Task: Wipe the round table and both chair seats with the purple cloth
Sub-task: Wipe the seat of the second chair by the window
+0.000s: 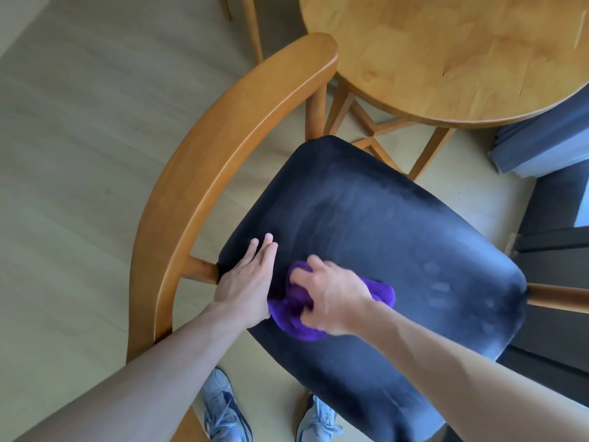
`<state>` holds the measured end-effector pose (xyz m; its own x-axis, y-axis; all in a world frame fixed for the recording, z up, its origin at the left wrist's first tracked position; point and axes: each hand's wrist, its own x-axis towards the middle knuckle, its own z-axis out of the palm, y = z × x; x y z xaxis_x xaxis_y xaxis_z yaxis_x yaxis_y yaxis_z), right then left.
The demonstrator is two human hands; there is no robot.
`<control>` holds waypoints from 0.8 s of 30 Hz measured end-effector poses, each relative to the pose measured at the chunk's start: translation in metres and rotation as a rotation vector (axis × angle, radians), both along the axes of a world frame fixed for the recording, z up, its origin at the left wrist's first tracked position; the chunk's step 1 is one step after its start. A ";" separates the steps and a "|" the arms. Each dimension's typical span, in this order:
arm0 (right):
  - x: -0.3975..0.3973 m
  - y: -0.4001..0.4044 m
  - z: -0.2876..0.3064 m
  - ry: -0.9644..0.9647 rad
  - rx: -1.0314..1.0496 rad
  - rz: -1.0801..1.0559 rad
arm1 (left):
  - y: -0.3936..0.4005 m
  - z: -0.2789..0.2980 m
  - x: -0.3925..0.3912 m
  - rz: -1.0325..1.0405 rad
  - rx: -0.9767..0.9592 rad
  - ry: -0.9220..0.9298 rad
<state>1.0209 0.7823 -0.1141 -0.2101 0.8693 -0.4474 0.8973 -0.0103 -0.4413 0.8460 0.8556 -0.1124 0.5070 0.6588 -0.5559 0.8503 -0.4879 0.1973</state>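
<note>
Inventory, as I look down past my arms:

- Hands, mine: two, my left hand (247,282) and my right hand (331,296).
- Purple cloth (294,309): one.
- Chairs: one in full view, with one dark seat (382,237) and one curved wooden backrest (223,154). Wooden legs (251,27) at the top edge may belong to a second chair; I cannot tell.
- Round table (462,49): one.
- Shoes: two, the left shoe (223,409) and the right shoe (318,421).
</note>
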 end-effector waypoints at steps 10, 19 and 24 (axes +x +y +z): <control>0.070 0.110 -0.008 0.029 0.178 -0.675 | -0.006 -0.015 -0.002 -0.052 0.091 -0.032; 0.000 0.046 0.000 -0.002 0.030 -0.120 | 0.002 -0.006 0.001 -0.013 0.127 0.043; 0.034 0.044 0.015 0.094 -0.136 0.014 | 0.000 -0.004 0.002 -0.018 0.143 0.085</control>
